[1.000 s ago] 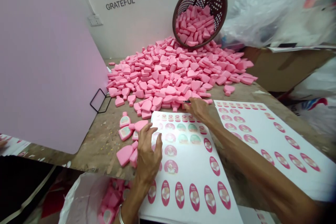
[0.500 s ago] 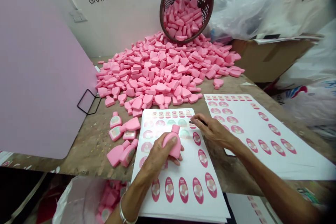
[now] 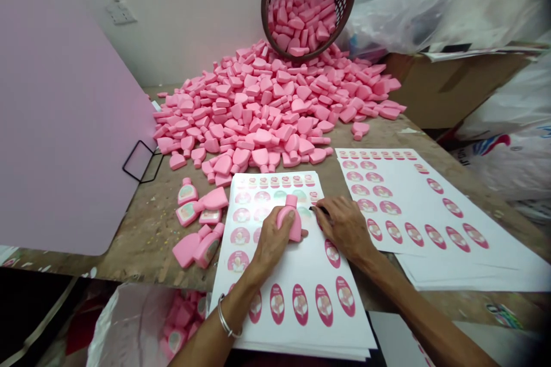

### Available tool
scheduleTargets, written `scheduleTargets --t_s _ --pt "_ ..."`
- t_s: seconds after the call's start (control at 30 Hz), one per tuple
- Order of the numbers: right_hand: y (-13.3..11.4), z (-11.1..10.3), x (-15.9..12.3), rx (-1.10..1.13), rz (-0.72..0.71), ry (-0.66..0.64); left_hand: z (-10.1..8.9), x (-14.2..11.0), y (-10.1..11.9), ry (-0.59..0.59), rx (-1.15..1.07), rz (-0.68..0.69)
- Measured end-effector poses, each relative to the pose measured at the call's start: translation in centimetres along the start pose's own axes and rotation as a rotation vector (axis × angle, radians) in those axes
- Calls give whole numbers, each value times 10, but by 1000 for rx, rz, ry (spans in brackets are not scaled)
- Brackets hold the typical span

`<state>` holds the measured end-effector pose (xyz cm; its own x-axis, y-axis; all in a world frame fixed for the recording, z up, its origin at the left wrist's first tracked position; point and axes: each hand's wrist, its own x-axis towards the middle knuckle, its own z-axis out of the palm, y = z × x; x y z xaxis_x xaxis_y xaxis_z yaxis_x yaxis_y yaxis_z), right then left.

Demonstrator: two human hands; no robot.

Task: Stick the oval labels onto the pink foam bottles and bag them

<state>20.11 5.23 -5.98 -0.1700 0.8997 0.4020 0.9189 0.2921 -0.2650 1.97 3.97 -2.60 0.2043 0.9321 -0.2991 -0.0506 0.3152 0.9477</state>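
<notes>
Our left hand, fingers curled over and pressing down, holds a pink foam bottle form on a white sheet of oval pink labels. The form's long axis runs away from us, neck toward the sheet's far edge. In hand: the form held against the sheet. Our right hand pinches a small dark tool, just beside the form. Farther out, labelled foam forms lie on the scarred wooden workbench, before a heap of pink foam forms and a tipped plastic basket
</notes>
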Motion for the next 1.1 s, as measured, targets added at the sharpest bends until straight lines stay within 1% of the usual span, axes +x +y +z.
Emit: scheduleTargets --t_s 0.17,0.23,0.33,0.4,0.47,0.6,0.77,0.97,1.03,1.1 --pt "2 2 0 144 21 -39 0 0 -1 3 20 20" --pt "2 3 0 139 27 -15 0 0 0 7 22 7" --pt "1 4 1 52 25 25 0 0 0 7 22 -2" --pt "1 5 1 8 11 24 0 0 0 6 18 0" --pt "3 6 2 33 7 21 -1 0 -2 5 20 -2" --pt "7 9 1 166 26 32 -2 0 -4 -1 40 -12" --pt "7 9 1 152 33 49 -2 -1 -4 -5 44 -1" --pt "8 9 3 252 73 23 -2 0 -3 -5 28 5" --pt "9 10 2 239 58 41 -2 0 -3 -8 28 3" --pt "9 11 1 178 35 73 -2 0 -3 -11 32 2"
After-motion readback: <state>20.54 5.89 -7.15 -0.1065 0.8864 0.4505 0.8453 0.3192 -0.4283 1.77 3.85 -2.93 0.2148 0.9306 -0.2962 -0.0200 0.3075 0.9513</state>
